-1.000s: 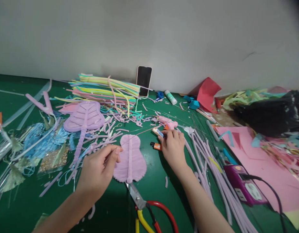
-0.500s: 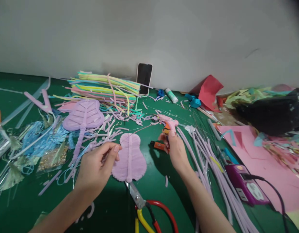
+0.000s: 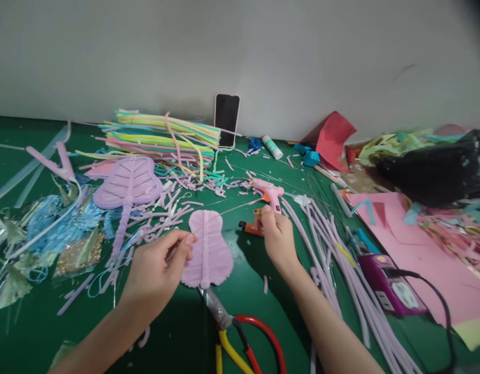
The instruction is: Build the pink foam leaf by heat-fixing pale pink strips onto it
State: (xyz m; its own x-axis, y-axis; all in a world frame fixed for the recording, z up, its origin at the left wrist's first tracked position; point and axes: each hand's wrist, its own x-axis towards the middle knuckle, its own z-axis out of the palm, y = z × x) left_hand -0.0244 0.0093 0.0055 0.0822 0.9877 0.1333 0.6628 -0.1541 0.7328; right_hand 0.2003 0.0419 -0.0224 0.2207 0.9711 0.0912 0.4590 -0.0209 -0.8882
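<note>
Left hand (image 3: 154, 270) pinches lilac wing (image 3: 206, 249); right hand (image 3: 276, 236) grips glue gun (image 3: 269, 191).

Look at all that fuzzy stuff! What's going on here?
A person is working at a green table strewn with fuzzy craft sticks. Their left hand pinches the edge of a lilac wing shape lying flat. Their right hand holds a pink glue gun by its handle, beside an orange lighter. Red and yellow scissors lie just in front of the wing, and a bigger lilac shape sits further left.
</note>
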